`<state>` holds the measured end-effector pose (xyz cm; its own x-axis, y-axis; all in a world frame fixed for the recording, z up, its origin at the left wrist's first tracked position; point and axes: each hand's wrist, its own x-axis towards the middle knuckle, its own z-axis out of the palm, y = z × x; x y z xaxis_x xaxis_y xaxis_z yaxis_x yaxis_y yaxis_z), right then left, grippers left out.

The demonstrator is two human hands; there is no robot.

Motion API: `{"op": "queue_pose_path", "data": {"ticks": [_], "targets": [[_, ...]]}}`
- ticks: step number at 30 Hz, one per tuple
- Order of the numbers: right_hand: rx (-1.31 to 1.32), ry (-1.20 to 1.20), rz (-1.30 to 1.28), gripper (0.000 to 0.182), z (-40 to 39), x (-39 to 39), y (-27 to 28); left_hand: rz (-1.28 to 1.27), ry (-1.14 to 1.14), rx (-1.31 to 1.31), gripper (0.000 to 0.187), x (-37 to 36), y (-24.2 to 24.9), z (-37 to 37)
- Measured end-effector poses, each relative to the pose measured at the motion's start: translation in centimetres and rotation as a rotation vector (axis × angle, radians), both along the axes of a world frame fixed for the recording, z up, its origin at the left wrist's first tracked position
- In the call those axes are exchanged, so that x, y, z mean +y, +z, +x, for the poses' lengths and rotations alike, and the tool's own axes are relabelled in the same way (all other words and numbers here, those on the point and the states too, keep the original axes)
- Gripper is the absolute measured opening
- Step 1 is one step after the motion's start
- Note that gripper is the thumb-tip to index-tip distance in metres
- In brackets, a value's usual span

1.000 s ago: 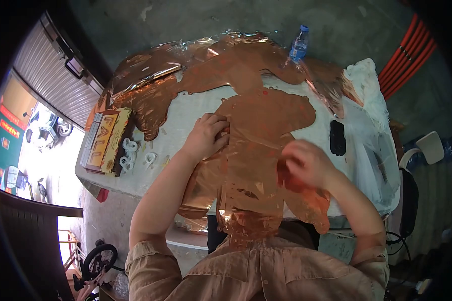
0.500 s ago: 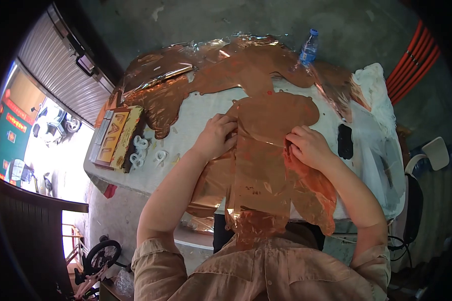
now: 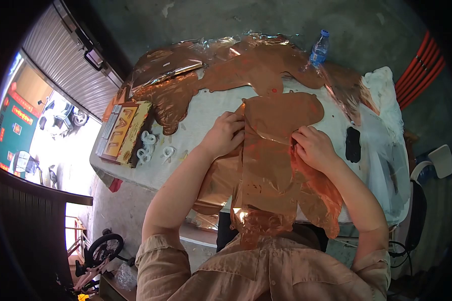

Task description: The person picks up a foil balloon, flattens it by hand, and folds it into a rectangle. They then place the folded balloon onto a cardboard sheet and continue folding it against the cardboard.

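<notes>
A flat, copper-coloured foil balloon [image 3: 268, 170] lies in front of me, its lower end reaching over the table edge against my shirt. My left hand [image 3: 229, 133] pinches its left edge with bent fingers. Opposite, my right hand [image 3: 311, 146] is closed on the right edge, where the foil bunches into reddish folds [image 3: 319, 195]. The fingertips of both hands are partly hidden. More copper foil [image 3: 246, 67] spreads across the far side of the table, with a small red dot near its lower tip.
On the white-covered table [image 3: 206, 110] are a box [image 3: 125, 133], several rolls of white ribbon [image 3: 146, 146], a black object [image 3: 353, 144] and clear plastic sheeting [image 3: 379, 150]. A water bottle [image 3: 319, 48] stands at the far edge. A chair [image 3: 437, 161] is at right.
The whole view has shifted slightly, so things sit a little further right. Both hands keep their hold on the foil edges, with little other movement.
</notes>
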<state>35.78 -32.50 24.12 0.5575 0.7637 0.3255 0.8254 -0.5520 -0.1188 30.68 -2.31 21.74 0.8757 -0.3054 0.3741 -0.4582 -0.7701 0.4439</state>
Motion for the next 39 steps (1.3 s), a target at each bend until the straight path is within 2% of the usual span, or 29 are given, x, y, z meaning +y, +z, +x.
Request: {"op": "queue_pose_path", "data": {"ticks": [5, 8, 10, 11, 13, 22, 24, 31, 33, 37, 39], "targets": [[-0.008, -0.014, 0.100, 0.017, -0.2, 0.9, 0.2, -0.010, -0.012, -0.012, 0.027, -0.2, 0.4, -0.1], [0.074, -0.009, 0.159, 0.024, -1.0, 3.2, 0.5, -0.008, -0.011, -0.018, 0.028, -0.3, 0.3, -0.2], [0.016, 0.024, 0.155, 0.043, -0.7, 4.6, -1.0, -0.009, -0.009, -0.021, 0.029, -0.2, 0.4, -0.1], [0.014, 0.023, 0.156, 0.043, -0.6, 5.1, -1.3, -0.006, -0.013, -0.022, 0.029, -0.2, 0.3, -0.1], [0.140, -0.034, -0.009, 0.059, -0.5, 6.1, -1.7, -0.001, -0.013, -0.022, 0.029, -0.1, 0.4, 0.0], [0.236, -0.070, -0.035, 0.064, 0.2, 8.1, -3.2, -0.020, -0.005, -0.028, 0.028, -0.1, 0.0, 0.0], [0.226, -0.073, -0.049, 0.065, 0.2, 8.2, -3.4, -0.019, 0.013, -0.095, 0.024, -0.2, 0.0, -0.1], [0.197, -0.079, -0.040, 0.064, 0.2, 8.2, -3.9, -0.093, 0.020, -0.066, 0.025, -0.2, 1.0, -0.1], [0.191, -0.080, -0.051, 0.064, 0.2, 8.2, -4.0, 0.084, -0.039, 0.037, 0.028, 0.0, 1.6, 0.0], [0.190, -0.083, -0.059, 0.065, 0.3, 8.2, -3.8, 0.275, 0.019, 0.027, 0.024, -0.3, 3.2, -1.0], [0.176, -0.079, -0.087, 0.066, 0.2, 8.1, -3.7, 0.428, 0.090, 0.235, 0.022, -0.3, 5.0, -2.2]]}}
